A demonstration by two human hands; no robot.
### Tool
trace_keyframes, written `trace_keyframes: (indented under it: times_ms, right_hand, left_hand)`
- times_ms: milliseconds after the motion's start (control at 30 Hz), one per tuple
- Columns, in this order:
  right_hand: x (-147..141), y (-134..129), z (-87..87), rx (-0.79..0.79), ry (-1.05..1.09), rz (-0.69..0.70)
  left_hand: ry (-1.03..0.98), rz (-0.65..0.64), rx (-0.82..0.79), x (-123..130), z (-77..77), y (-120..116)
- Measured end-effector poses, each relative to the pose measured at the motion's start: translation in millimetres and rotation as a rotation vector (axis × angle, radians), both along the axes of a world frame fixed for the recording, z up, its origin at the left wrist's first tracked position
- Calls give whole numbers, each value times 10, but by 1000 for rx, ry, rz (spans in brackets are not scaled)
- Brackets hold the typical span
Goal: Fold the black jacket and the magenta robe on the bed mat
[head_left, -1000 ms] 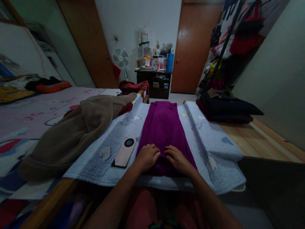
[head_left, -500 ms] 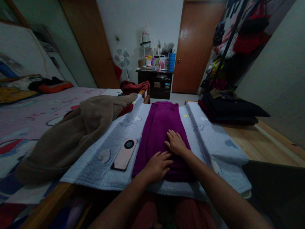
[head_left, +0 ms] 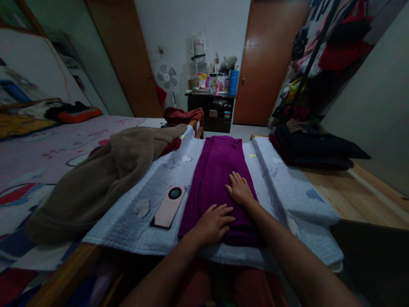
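A purple garment (head_left: 220, 164), folded into a long panel, lies flat in front of me on a light blue quilted cloth (head_left: 128, 232). My left hand (head_left: 214, 222) rests palm down on its near part, fingers spread and pointing right. Farther up and toward the right edge, my right hand (head_left: 240, 188) also presses flat on the fabric with its fingers stretched out. Neither hand grasps anything. Left of the garment a pink phone (head_left: 168, 207) lies with its round dark camera ring facing up.
A brown fleece garment (head_left: 96, 183) is heaped on the left, across the bed (head_left: 83, 136). Dark folded clothes (head_left: 316, 143) are stacked at the right on a wooden surface (head_left: 361, 194). Beyond stand a white fan (head_left: 167, 76) and a dark cabinet (head_left: 211, 121).
My right hand has slid slightly to the right over the purple garment, while the left stays nearly in place. The view has shifted a little, moving the scene slightly right.
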State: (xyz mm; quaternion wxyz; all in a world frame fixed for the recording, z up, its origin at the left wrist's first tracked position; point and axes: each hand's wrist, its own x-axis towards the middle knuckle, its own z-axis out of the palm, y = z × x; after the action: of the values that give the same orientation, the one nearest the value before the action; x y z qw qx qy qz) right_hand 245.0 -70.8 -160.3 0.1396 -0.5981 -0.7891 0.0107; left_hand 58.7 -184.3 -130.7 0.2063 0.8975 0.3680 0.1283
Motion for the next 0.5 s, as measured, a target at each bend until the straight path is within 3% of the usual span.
trace_keyframes:
  times_ms: [500]
  right_hand:
    - [-34,-54,3,26,-49,-66]
  left_hand:
    - [1,17,1,16,-22,-15]
